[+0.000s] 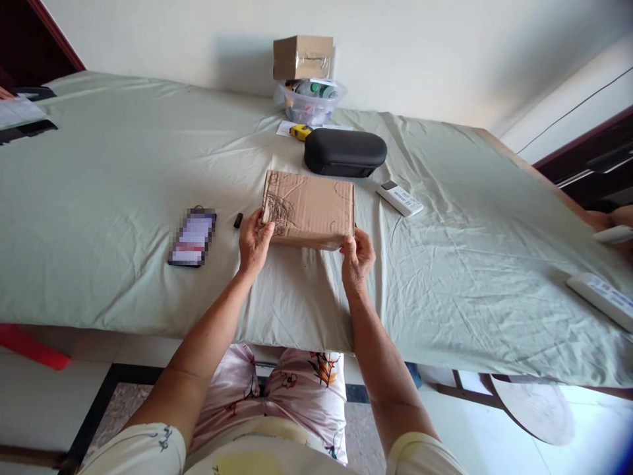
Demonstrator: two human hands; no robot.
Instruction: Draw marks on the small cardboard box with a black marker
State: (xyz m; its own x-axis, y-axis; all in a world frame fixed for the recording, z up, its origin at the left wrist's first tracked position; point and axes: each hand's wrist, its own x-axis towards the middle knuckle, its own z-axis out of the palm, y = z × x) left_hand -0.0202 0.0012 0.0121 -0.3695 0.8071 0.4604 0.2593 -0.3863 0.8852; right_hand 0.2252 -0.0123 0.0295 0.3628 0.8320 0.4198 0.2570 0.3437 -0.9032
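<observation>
A flat brown cardboard box [309, 208] with black scribbles on its left part lies on the pale green cloth of the table [123, 165]. My left hand [254, 241] grips the box's near left corner, thumb on top. My right hand [357, 254] pinches its near right corner with curled fingers. Both hands hold the box at its front edge, close to me.
A phone [192, 237] and a small black cap [238, 220] lie left of the box. Behind it are a black case [345, 152], a white remote [399, 198], a yellow tape measure [300, 132], and a plastic tub [309, 102] with another carton [302, 57] on top. A second remote [601, 298] lies at the right edge.
</observation>
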